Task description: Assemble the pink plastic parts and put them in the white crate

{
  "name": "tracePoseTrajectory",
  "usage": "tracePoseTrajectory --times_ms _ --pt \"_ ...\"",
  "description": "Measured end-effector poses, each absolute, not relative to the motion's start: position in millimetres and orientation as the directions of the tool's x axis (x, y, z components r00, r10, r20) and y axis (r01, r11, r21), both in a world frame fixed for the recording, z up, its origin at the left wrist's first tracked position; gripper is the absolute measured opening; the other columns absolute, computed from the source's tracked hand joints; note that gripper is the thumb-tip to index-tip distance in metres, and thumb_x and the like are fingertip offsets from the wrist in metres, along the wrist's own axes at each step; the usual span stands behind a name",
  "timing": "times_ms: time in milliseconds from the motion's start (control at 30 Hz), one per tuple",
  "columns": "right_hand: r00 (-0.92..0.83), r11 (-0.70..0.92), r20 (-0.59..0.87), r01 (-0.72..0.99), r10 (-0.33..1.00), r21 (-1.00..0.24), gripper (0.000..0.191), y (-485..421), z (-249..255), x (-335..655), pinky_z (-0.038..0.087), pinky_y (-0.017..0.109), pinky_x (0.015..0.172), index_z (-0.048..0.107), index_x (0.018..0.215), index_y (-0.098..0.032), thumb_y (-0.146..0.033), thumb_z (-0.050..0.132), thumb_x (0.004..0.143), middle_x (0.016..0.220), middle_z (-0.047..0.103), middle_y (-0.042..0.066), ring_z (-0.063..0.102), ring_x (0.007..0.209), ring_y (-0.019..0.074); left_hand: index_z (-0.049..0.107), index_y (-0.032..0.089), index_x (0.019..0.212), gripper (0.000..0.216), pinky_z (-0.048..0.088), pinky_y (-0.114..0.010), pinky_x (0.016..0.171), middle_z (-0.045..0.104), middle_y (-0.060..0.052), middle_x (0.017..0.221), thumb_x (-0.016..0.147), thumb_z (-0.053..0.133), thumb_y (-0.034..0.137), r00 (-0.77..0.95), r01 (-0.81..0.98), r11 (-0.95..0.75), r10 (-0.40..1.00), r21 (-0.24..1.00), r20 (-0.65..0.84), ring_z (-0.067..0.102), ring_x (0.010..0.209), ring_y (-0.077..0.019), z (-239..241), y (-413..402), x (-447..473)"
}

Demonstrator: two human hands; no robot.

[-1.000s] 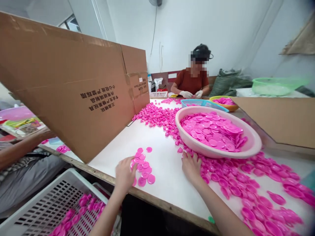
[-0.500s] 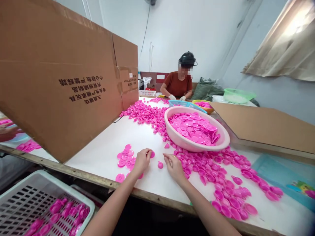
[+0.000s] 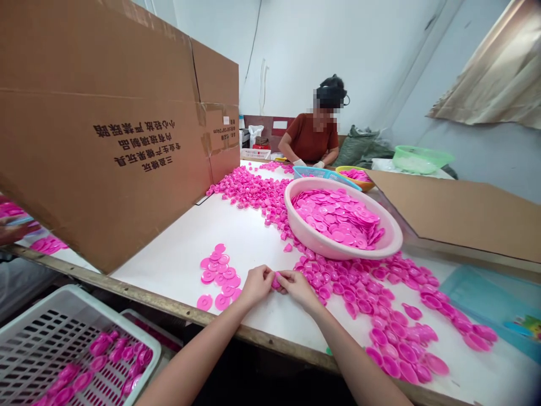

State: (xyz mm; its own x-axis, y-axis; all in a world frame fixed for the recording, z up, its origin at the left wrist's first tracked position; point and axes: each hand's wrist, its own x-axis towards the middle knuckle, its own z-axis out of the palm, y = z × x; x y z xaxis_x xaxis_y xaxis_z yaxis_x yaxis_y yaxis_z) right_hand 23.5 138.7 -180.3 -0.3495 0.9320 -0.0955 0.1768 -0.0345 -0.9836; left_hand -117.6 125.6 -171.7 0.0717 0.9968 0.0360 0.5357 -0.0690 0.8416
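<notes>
the bare left hand (image 3: 261, 283) and the bare right hand (image 3: 296, 286) meet fingertip to fingertip just above the near part of a smooth white tabletop (image 3: 169, 248), both pinching one small glossy pink plastic piece (image 3: 275, 281) between them; the fingers hide most of it, so its full shape cannot be told. near the left hand lies a loose, overlapping cluster of flat round pink plastic discs (image 3: 229, 273). to the right of the right hand, rounded pink plastic cup-shaped pieces (image 3: 398, 330) spread over the table towards its near edge, and just beyond them a wide pale-pink plastic basin (image 3: 302, 234) is heaped with more such discs. a dense scatter of small pink plastic pieces (image 3: 249, 189) runs behind the basin, beside a large brown cardboard box (image 3: 139, 113) with black printing. below the table edge at the left, a white slatted plastic basket (image 3: 118, 319) holds some pink pieces. across the table, behind a shallow blue plastic basket (image 3: 304, 172), sits a co-worker in a rust-brown top (image 3: 315, 138), white-gloved hands low and partly hidden
</notes>
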Motion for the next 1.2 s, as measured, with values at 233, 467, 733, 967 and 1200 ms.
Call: tracePoseTrajectory --times_ms 233,467,733,967,1200 --pt "-0.321 -0.078 -0.181 0.308 0.929 -0.948 0.024 140.4 -177.9 25.8 0.046 0.023 0.051 0.06 0.069 -0.011 -0.032 0.05 0.074 0.061 0.061 0.004 0.059 0.056 0.0159 0.059 0.017 0.07 0.026 0.039 -0.024 0.06 0.06 -0.003 0.065 0.078 0.04 0.033 0.097 0.64 -0.08 0.995 0.764 0.022 0.055 0.062 -0.0139 -168.9 120.7 -117.8" --pt "-0.26 -0.044 -0.069 0.103 0.963 -0.994 0.021 135.0 -180.6 23.9 0.051 0.027 0.058 0.053 0.073 -0.014 -0.035 0.054 0.073 0.069 0.06 0.004 0.06 0.065 0.0172 0.056 0.019 0.085 0.024 0.041 -0.027 0.071 0.059 -0.004 0.081 0.081 0.04 0.037 0.134 0.58 -0.172 0.984 0.796 0.115 0.055 0.077 -0.0151 -166.0 119.2 -115.3" --pt "-0.297 0.104 0.117 -0.059 0.948 -0.993 0.031 133.3 -156.1 28.8 0.049 0.031 0.073 0.053 0.1 -0.015 -0.03 0.056 0.073 0.094 0.059 0.007 0.059 0.08 0.0177 0.047 0.016 0.106 0.034 0.044 -0.029 0.08 0.056 -0.008 0.097 0.078 0.049 0.035 0.165 0.162 -0.172 0.975 0.972 0.145 0.054 0.088 -0.0155 -154.8 119.5 -119.0" --pt "-0.264 0.245 0.222 0.057 0.939 -0.968 0.016 123.4 -152.0 27.3 0.048 0.027 0.066 0.051 0.09 -0.016 -0.028 0.051 0.079 0.085 0.059 0.006 0.058 0.076 0.0167 0.05 0.016 0.097 0.024 0.044 -0.027 0.077 0.057 -0.007 0.093 0.08 0.047 0.032 0.155 0.245 -0.28 0.957 0.928 0.247 0.053 0.084 -0.0146 -144.8 110.2 -116.8" --pt "-0.263 0.216 0.215 -0.024 0.94 -0.976 0.015 125.6 -156.4 24.0 0.049 0.028 0.067 0.049 0.089 -0.016 -0.029 0.048 0.082 0.083 0.058 0.005 0.058 0.074 0.0158 0.05 0.014 0.095 0.024 0.044 -0.026 0.074 0.057 -0.007 0.089 0.08 0.048 0.033 0.125 0.229 -0.264 0.963 0.937 0.24 0.054 0.081 -0.0142 -148.8 114.9 -114.6"
